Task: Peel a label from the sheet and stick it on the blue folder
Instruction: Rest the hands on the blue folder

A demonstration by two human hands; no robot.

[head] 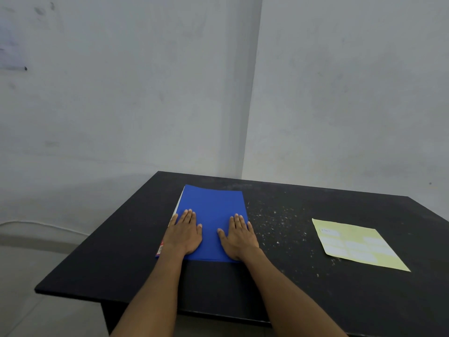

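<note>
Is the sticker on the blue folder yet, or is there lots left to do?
Not yet. Nothing looks done: the blue folder shows no label. Right now the left hand and right hand lie flat on it, empty. The yellow label sheet sits untouched to the right, so peeling and sticking are still left.

Folder (213,210) lies on table (121,263), label sheet (357,244) well right.
</note>
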